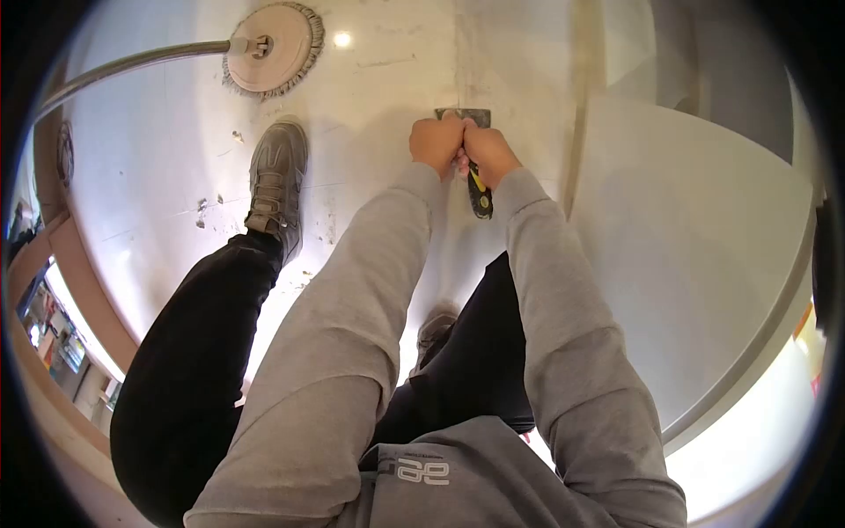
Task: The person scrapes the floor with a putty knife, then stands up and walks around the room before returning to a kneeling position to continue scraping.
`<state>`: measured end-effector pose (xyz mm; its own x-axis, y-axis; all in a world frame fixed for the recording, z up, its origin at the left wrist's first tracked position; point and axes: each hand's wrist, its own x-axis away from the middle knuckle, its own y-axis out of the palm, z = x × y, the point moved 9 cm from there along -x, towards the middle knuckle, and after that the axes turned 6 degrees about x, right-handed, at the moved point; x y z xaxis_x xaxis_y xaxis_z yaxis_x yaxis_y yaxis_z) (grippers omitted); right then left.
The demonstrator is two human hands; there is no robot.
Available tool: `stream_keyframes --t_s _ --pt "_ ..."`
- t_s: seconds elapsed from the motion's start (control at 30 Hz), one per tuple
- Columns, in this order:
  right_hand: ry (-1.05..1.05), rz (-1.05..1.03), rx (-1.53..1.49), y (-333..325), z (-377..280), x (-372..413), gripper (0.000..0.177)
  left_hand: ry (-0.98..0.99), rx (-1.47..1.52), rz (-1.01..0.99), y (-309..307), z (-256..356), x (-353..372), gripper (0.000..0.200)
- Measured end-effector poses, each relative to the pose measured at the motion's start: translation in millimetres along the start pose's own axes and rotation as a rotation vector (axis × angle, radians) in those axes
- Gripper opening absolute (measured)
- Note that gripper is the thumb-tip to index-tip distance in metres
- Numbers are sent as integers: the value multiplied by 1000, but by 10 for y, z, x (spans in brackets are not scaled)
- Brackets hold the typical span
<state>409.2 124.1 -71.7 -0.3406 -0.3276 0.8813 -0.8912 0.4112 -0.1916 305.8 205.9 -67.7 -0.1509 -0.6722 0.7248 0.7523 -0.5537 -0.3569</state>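
Note:
Both my hands grip one scraper (478, 195) with a black and yellow handle. Its metal blade (463, 114) is pressed flat on the pale tiled floor, at a grout line. My left hand (435, 141) sits on the left of the tool near the blade. My right hand (488, 151) wraps the handle just beside it. Grey sleeves cover both arms.
My left shoe (275, 180) stands on the floor to the left, with small bits of debris (204, 211) near it. A round floor-machine pad (271, 48) on a metal pole lies at the far left. A white wall (704, 229) rises on the right.

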Motion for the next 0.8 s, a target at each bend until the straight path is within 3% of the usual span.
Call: stream_keyframes --t_s 0.03,0.07,0.1,0.13,0.17,0.23,0.27,0.37,0.4,0.43,0.5,0.53,0.57,0.63,0.67,0.7,0.77,0.8 --pt "51 30 -59 1 56 25 41 -10 3 6 -54 119 -79 37" --pt "-485 -34 293 -33 -47 -496 40 69 57 -164 75 243 -163 34" --pt "-37 -253 -102 63 -196 -255 41 146 115 -340 260 307 -205 31" --pt "-41 -196 -112 60 -142 -213 41 44 335 -401 360 241 -300 27" --pt "-67 -136 -118 18 -190 -209 41 58 337 -403 375 156 -298 27" --pt "18 -59 -152 84 -58 110 43 400 -246 -198 245 85 -259 28" --pt "123 6 -179 76 64 182 45 -21 -20 -99 205 -234 -283 32" --pt "-32 0 -74 -51 -110 -133 40 80 0 -174 213 62 -369 33" --pt "-7 2 -77 -81 38 -149 40 66 274 -367 245 346 -232 35" --pt "-138 -52 84 -66 -25 -206 36 66 279 -366 210 303 -211 35" --pt "-434 -140 408 -44 -172 -448 30 336 -223 -424 266 349 -174 33" --pt "-836 71 507 0 290 -938 31 747 -642 -125 299 288 -104 26" --pt "-502 -88 292 45 242 -690 30 762 -635 -108 292 394 -31 26" --pt "249 -108 -265 94 247 144 29 188 -93 -73 111 61 -96 17" --pt "76 -90 -184 21 79 -32 31 501 -294 -177 269 154 -207 18" --pt "100 -84 -194 5 161 -87 31 487 -301 -200 281 179 -207 18" --pt "71 -207 -172 21 99 -159 32 -210 610 -460 410 58 -144 21" --pt "39 -266 -163 31 18 -137 33 464 222 -423 353 241 -84 23"
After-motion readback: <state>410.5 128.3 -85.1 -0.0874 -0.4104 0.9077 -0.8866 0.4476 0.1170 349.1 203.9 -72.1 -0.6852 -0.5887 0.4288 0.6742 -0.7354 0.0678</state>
